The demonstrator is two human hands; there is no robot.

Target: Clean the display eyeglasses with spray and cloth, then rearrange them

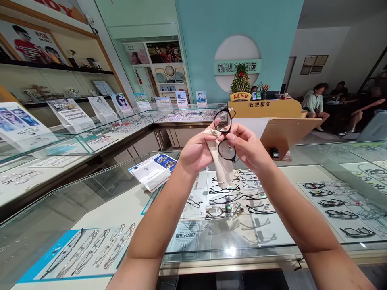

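Note:
Between my two hands, a pair of black-rimmed eyeglasses [226, 151] is held up above the glass display case, turned so that one lens sits over the other. My left hand [197, 150] is closed on a pale cleaning cloth [223, 171], pinching it near the bridge of the glasses; the cloth hangs down behind the lower lens. My right hand [246, 146] pinches the frame by the bridge with thumb and fingers. Part of the fingers on both hands is hidden by the frame and the cloth.
Below my hands, the glass display case [229, 249] holds rows of eyeglasses. A folded leaflet [152, 171] stands on its top at left. A second case [121, 121] with upright cards runs along the left. Beyond are a wooden counter [266, 108] and a seated person [315, 102].

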